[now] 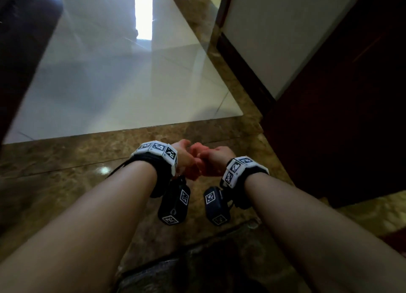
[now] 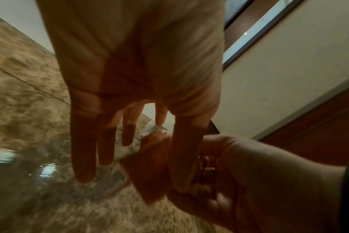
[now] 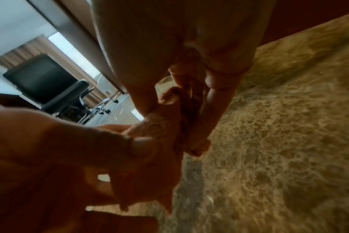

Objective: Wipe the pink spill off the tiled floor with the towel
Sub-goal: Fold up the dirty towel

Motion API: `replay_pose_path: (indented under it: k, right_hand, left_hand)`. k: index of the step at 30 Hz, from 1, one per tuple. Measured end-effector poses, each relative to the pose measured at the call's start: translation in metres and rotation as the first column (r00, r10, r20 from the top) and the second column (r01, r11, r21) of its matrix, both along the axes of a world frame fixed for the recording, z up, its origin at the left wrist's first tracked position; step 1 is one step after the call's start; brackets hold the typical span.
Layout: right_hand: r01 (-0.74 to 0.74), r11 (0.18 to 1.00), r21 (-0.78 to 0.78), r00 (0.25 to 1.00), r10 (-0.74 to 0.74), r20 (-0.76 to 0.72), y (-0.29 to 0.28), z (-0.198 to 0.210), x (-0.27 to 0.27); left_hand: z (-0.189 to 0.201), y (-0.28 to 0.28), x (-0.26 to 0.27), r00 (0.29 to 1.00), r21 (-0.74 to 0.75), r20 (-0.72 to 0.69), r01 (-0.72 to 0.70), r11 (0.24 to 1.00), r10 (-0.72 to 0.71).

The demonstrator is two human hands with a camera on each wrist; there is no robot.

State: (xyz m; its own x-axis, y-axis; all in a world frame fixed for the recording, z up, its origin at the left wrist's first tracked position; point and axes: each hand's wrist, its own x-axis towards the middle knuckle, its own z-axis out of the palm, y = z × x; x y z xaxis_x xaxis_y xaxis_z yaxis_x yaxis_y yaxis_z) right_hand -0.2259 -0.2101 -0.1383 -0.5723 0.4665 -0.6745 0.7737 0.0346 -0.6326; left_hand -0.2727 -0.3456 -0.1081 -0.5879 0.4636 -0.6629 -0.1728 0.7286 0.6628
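Note:
A small pinkish-orange towel (image 1: 196,154) is bunched between my two hands, a little above the brown marble floor (image 1: 66,160). My left hand (image 1: 184,158) pinches one end, its thumb pressed on the cloth (image 3: 159,141) in the right wrist view. My right hand (image 1: 214,158) has its fingers curled round the other end. In the left wrist view the towel (image 2: 151,170) hangs between my left thumb and the right hand (image 2: 249,181). No pink spill shows in any view.
A glossy white tiled area (image 1: 123,72) stretches ahead beyond the brown marble border. A dark wooden panel (image 1: 340,116) and a white wall (image 1: 274,28) stand on the right, dark furniture (image 1: 17,39) on the left. A black office chair (image 3: 46,82) stands farther off.

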Motion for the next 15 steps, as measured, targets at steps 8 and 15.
replay_pose_path:
  k: [8,15]
  right_hand:
    - [0.055,0.997,-0.053,0.998,-0.056,-0.023,0.003,0.017,0.018]
    - [0.166,0.976,-0.141,0.982,-0.177,-0.070,0.019,0.029,0.039]
  left_hand:
    - [-0.005,0.017,0.002,0.997,0.084,-0.072,-0.035,0.996,0.041]
    - [0.004,0.052,0.010,0.997,0.146,-0.050,-0.044,0.988,0.052]
